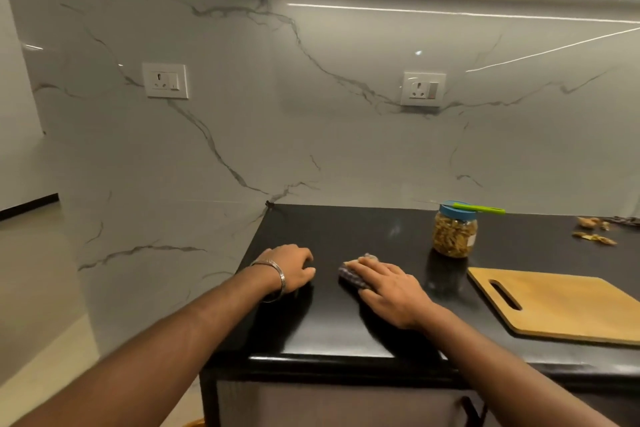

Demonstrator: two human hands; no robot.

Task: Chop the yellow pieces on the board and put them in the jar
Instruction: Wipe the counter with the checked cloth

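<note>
A wooden cutting board [561, 305] with a handle slot lies bare at the right of the black counter [332, 232]. Behind it stands a clear jar [454, 234] filled with yellow-brown pieces, its blue lid on. A green-handled knife [478, 208] lies across that lid. Several yellow-brown scraps [594, 230] lie on the counter at the far right. My right hand [391, 291] presses flat on a dark checked cloth [351, 276] on the counter. My left hand [292, 269], a metal bangle at its wrist, rests on the counter with fingers curled down and nothing in them.
A white marble wall with two sockets [165, 80] [423, 89] rises behind the counter. The counter's left edge drops away just left of my left hand. A dark object [627, 220] lies at the far right edge.
</note>
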